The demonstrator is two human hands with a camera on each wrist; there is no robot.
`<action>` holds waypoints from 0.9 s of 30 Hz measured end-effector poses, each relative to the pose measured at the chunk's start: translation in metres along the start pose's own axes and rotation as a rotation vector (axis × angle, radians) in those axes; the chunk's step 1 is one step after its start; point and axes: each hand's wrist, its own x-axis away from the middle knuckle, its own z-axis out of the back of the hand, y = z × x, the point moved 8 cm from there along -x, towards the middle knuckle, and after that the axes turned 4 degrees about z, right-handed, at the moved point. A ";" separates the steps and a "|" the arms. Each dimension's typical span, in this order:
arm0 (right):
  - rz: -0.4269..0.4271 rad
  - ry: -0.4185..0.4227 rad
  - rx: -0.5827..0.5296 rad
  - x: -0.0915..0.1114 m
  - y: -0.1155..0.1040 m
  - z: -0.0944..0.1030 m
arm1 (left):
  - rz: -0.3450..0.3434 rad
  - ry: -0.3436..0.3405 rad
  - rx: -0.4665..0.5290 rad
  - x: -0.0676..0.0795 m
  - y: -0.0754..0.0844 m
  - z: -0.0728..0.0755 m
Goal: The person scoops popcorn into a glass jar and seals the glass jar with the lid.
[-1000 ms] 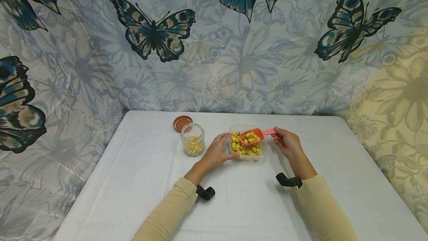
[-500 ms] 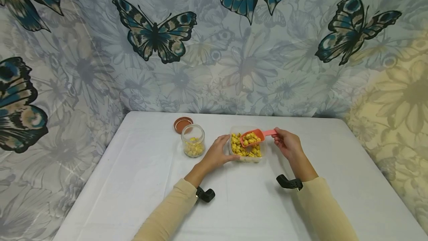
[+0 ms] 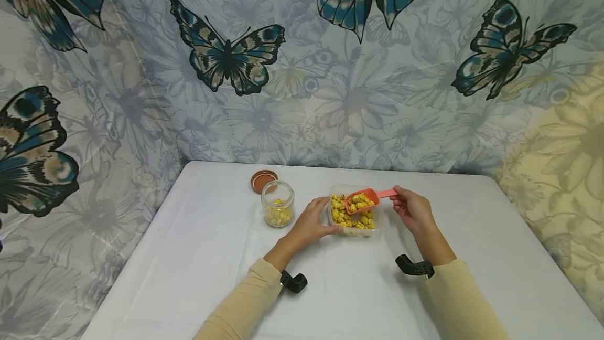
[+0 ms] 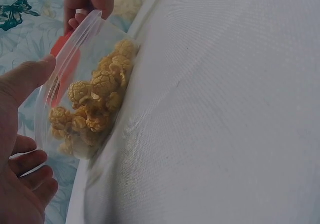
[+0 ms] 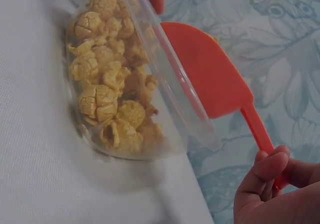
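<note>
My left hand [image 3: 310,223] holds the left front corner of a clear plastic tub [image 3: 357,233], thumb at the front rim and fingers at the left side. Yellow popcorn [image 3: 341,213] fills part of the tub. In the left wrist view the thumb [image 4: 37,76] presses at the rim. My right hand [image 3: 416,213] pinches the handle end of an orange-red scoop [image 5: 205,68]. The scoop bowl is loaded with popcorn [image 3: 360,202] and sits over the tub, tilted, its lower part at the rim level.
Left of the tub stands an open glass jar [image 3: 277,193] with popcorn in its lower part. Behind it lies a brown round lid [image 3: 263,180]. All of this is on a white-covered table [image 3: 349,298], backed by a butterfly-printed cloth [image 3: 354,104].
The head view has shifted, so the whole scene sits slightly lower and further right. Both hands, the scoop and the tub keep nearly the same places relative to one another.
</note>
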 end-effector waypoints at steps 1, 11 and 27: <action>0.006 -0.002 0.001 0.000 -0.001 0.000 | -0.004 0.004 -0.003 0.000 0.001 0.000; 0.033 -0.052 -0.027 0.004 -0.006 -0.005 | -0.021 0.018 -0.039 -0.001 0.004 0.004; 0.057 -0.059 -0.056 0.006 -0.011 -0.013 | -0.046 0.043 -0.043 0.002 0.015 0.018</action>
